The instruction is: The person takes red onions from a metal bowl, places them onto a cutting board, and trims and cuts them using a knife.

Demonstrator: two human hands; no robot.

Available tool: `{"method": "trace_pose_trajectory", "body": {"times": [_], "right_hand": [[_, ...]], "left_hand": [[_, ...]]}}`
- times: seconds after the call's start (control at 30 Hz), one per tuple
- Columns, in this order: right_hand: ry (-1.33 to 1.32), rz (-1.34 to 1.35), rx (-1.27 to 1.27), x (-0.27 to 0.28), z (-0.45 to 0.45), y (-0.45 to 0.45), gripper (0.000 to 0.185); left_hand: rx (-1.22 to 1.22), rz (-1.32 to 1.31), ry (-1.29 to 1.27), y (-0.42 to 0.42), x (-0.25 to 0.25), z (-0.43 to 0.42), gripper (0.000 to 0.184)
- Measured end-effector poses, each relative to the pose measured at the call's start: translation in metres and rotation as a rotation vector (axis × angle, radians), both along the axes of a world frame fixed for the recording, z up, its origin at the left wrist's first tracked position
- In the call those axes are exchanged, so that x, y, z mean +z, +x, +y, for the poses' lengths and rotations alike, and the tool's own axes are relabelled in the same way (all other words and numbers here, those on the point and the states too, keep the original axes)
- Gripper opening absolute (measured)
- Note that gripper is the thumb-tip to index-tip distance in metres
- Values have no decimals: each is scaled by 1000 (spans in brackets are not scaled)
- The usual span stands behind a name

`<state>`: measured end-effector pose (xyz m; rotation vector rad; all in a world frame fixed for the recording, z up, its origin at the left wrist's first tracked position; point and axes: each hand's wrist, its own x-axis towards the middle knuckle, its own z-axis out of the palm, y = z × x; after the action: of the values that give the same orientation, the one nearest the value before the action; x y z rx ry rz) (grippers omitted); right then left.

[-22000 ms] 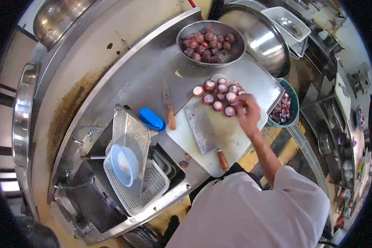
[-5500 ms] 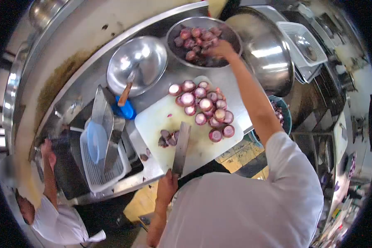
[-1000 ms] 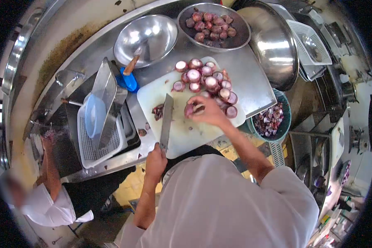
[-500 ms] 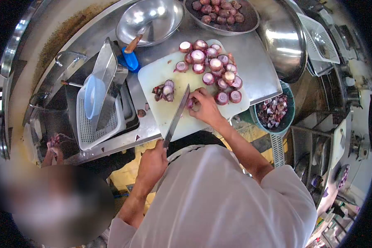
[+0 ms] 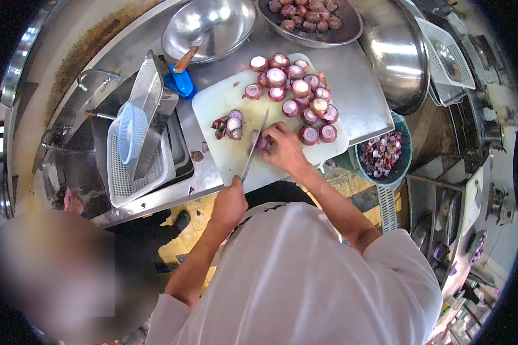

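Note:
My left hand (image 5: 230, 202) is closed round the handle of a long knife (image 5: 255, 145), whose blade slants up across the white cutting board (image 5: 213, 109). Against the right side of the blade, my right hand (image 5: 285, 150) grips a red onion (image 5: 263, 144), mostly covered by the fingers. A small pale piece shows just left of the blade. Cut onion ends (image 5: 234, 125) and dark skins lie in a small heap left of the knife. Several topped red onions (image 5: 300, 89) crowd the board's upper right.
Behind the board stand a shiny steel bowl (image 5: 210, 29) and a pan (image 5: 351, 35) of whole onions. A blue-sheathed wooden-handled tool (image 5: 182, 80) lies at the left. A green bin (image 5: 406, 158) holds onion scraps at the right. Another person (image 5: 135, 270) is at the lower left.
The knife has shifted slightly right and steepened, its blade now at the onion. My left hand has moved up and right. The other person's hands have lowered.

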<state>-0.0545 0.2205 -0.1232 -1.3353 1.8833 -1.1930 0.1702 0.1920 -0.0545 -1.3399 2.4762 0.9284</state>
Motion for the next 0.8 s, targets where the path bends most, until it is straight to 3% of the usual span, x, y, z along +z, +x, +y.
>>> {"method": "trace_pose_trajectory", "body": {"times": [0.17,0.23,0.37,0.43,0.63,0.8], "right_hand": [[131,129,31,18,7,-4,44],[250,303,43,10,9,-3,43],[181,330,47,9,8,-10,47],[-104,-49,-39,9,5,-13,47],[-121,-36,12,-15,8,-17,48],[-81,-80,25,-2,7,-17,44]], "left_hand": [[17,75,30,3,-11,-12,25],[12,99,6,8,-8,-17,25],[119,57,44,22,-9,-21,24],[198,42,110,26,-13,-22,24],[91,41,64,13,32,-21,23],[15,31,42,17,65,-10,19]]}}
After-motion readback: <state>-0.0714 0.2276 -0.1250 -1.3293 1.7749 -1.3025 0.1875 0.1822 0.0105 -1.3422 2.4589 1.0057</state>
